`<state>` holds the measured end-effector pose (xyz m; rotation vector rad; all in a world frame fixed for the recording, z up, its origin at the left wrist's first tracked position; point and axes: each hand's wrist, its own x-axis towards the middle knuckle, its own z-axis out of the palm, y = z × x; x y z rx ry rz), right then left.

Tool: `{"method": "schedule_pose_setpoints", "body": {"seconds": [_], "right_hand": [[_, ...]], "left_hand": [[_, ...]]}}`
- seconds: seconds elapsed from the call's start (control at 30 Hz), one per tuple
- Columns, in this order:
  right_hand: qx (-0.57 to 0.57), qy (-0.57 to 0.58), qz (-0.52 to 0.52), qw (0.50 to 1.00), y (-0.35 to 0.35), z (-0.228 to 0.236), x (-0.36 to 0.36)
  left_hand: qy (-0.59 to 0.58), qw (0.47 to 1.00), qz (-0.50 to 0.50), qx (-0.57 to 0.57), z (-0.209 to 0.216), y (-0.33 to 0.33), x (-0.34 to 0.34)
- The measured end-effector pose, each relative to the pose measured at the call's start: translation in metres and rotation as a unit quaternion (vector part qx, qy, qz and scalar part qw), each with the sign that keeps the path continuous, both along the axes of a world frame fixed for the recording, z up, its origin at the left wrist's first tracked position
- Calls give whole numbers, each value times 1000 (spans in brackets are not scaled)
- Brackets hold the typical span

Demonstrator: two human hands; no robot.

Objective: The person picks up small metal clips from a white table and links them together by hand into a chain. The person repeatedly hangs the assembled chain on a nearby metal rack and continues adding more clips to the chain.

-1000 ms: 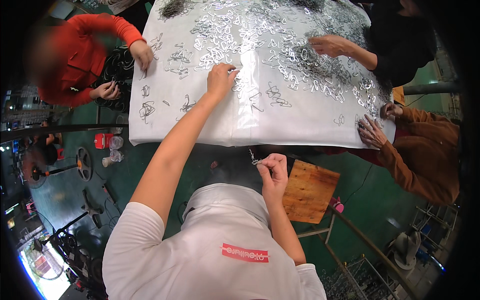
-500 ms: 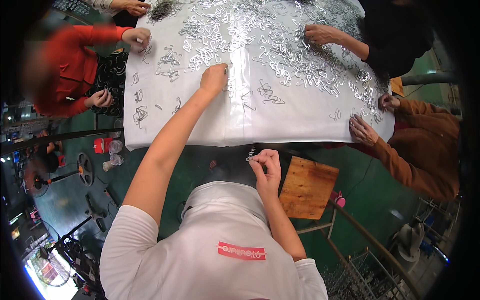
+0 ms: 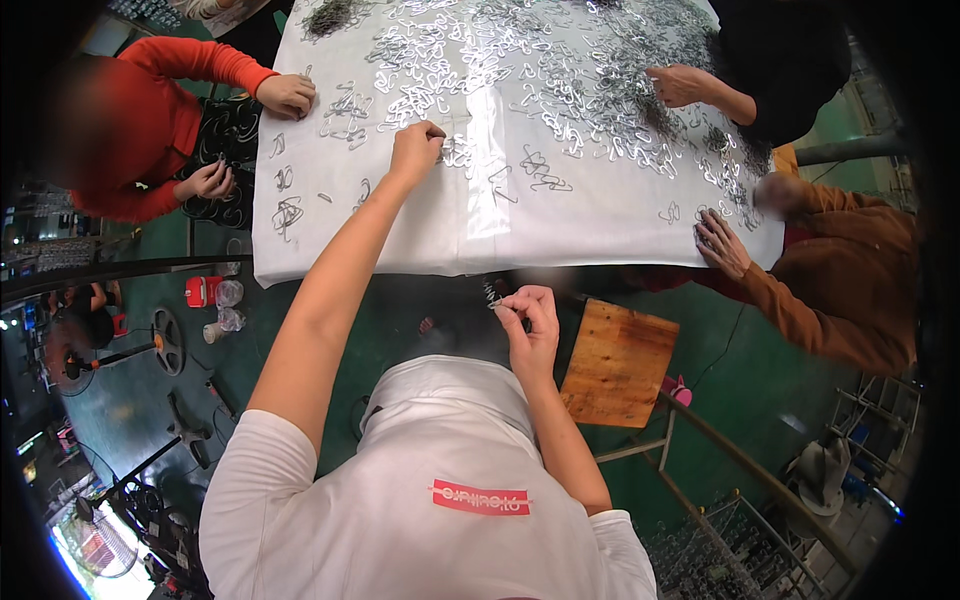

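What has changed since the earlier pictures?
The left hand has shifted left, away from the shiny strip on the table; whether it holds anything is unclear. Over the last half second, a black-sleeved co-worker's hand moved right and a red-sleeved co-worker's hand came toward the near side. The right hand still pinches the strand of metal pieces.

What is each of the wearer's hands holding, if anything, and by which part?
Right hand: a short metal strand, pinched at one end, the rest extending free. Left hand: cannot tell whether it holds anything.
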<state>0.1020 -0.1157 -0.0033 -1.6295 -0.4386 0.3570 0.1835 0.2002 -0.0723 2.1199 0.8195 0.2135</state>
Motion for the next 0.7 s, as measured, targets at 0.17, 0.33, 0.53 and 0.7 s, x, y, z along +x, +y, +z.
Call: {"method": "schedule_pose_setpoints", "body": {"seconds": [0.17,0.33,0.53,0.7], "right_hand": [[-9,-10,-11,1000,-1,-1,-5],[-13,-28,-14,999,-2,-2,-5],[-12,-38,-11,999,-4,-2,-6],[-21,-38,-10,999,-5,2,-7]], "left_hand": [[-39,975,56,-212,-5,5,-4],[-2,998,-50,42,3,7,-11],[110,951,-235,168,27,13,-3],[41,962,-224,150,14,12,-3]]}}
